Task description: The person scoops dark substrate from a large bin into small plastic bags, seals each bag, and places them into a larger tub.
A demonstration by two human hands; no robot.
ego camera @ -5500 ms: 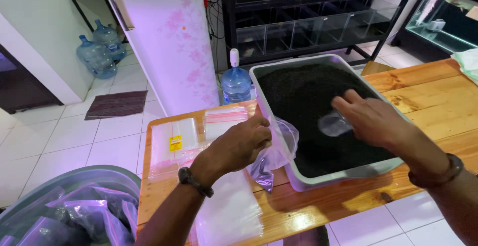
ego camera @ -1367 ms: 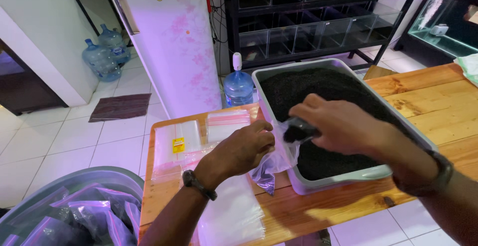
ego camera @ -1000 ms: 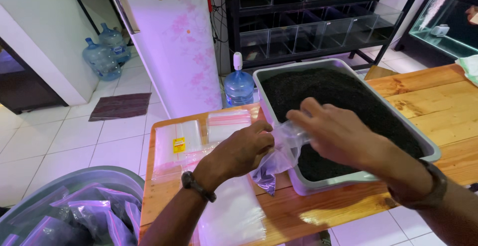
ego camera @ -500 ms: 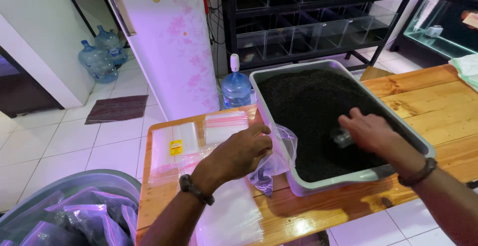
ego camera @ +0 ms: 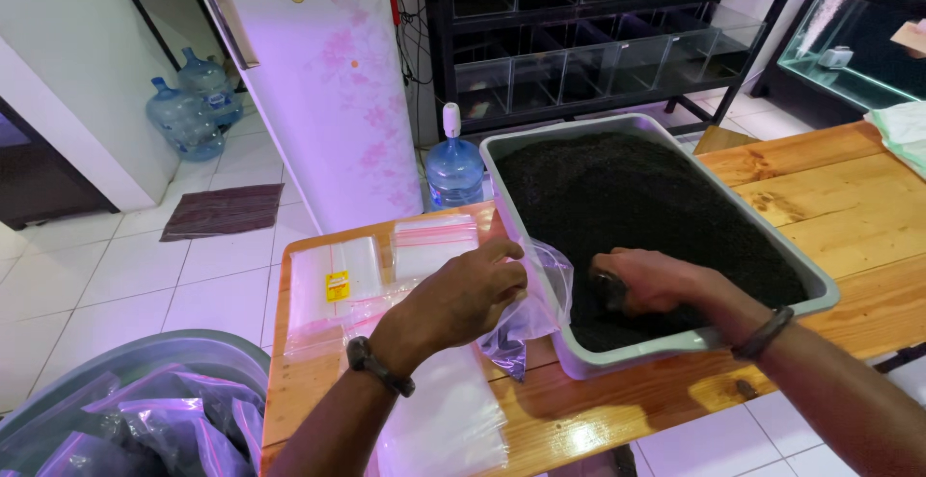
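So the setup here: the left hand [ego camera: 463, 294] is pinching a small clear plastic bag [ego camera: 529, 315] by its top edge, fingers closed on it, holding it right against the near-left corner of the grey tray [ego camera: 666, 347]. The bag hangs down over the edge of the wooden surface [ego camera: 849, 207], mouth up beside the tray's rim.

The right hand [ego camera: 656, 279] is down inside the tray, in the near part of the black substrate [ego camera: 637, 188] (fine dark gravel or soil, hard to say which). It's curled shut around something small, looks like a scoop [ego camera: 611, 289], but I can't make out much of it under the fingers.

The relation that matters: the bag sits just to the left of the right hand, with only the tray's near-left wall between them. The tray's long axis runs from near to far-right, so the bulk of the substrate lies far of both hands.

Left of the bag, a stack of flat empty zip bags [ego camera: 386, 265] lies on the surface, and a tub of filled bags [ego camera: 145, 419] sits on the floor at the near left.
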